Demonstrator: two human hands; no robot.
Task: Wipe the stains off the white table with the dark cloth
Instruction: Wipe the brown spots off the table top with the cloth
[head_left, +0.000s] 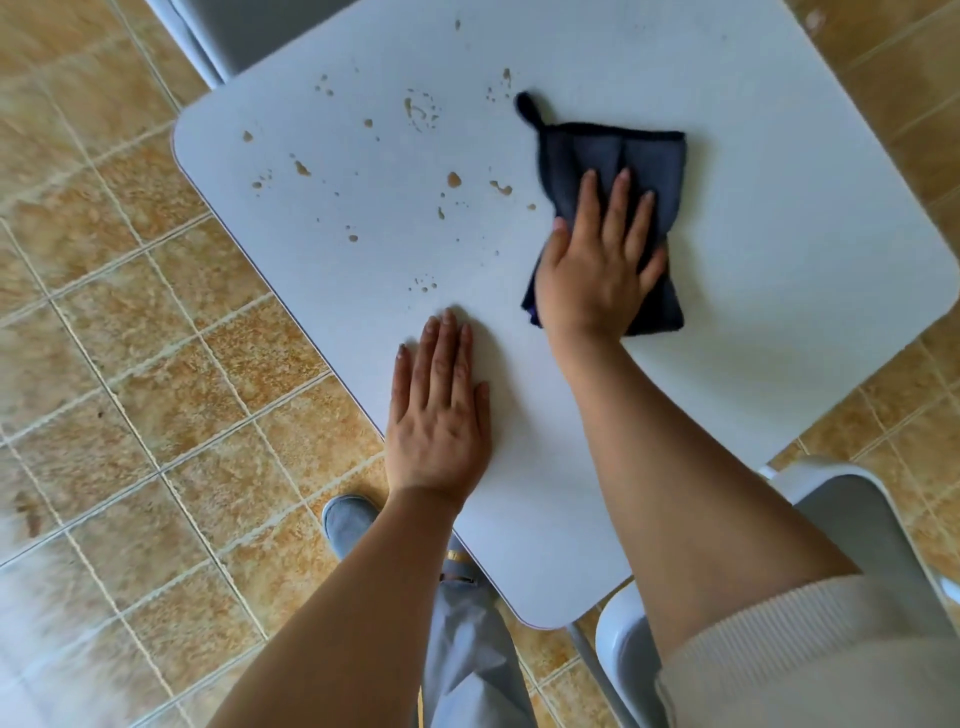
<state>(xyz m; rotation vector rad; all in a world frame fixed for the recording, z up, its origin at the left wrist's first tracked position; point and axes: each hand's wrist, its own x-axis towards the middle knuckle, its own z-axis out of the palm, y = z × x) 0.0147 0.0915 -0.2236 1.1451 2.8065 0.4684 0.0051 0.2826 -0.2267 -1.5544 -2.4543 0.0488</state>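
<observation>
We take the dark cloth (613, 208) as our landmark. It lies folded flat on the white table (779, 234), its hanging loop pointing away from us toward the far edge. Our right hand (597, 270) is spread on the cloth's near half, fingers extended and slightly fanned, palm down; it pinches nothing, it simply presses the fabric onto the tabletop. We judge this flat press is chosen so the whole pad drags evenly and soaks up liquid instead of bunching.

The brown stains (423, 111) all sit to the left of the cloth: a ring of splatter left of the loop, larger drops just beside the cloth's left edge, and smaller specks scattered further left toward the table's rounded corner. The table to the right of the cloth looks clean. So we judge the wiping has barely reached the mess, and the next stroke calls for sliding the cloth leftward across the drops.

Our left hand (439, 410) rests palm down on bare table, nearer to us than the cloth and to its left, fingers straight and close together, gripping nothing. We read it as a brace, steadying the light table and our lean.

A white chair (857, 519) stands near us, below the cloth in view, over tan floor tiles (156, 364).
</observation>
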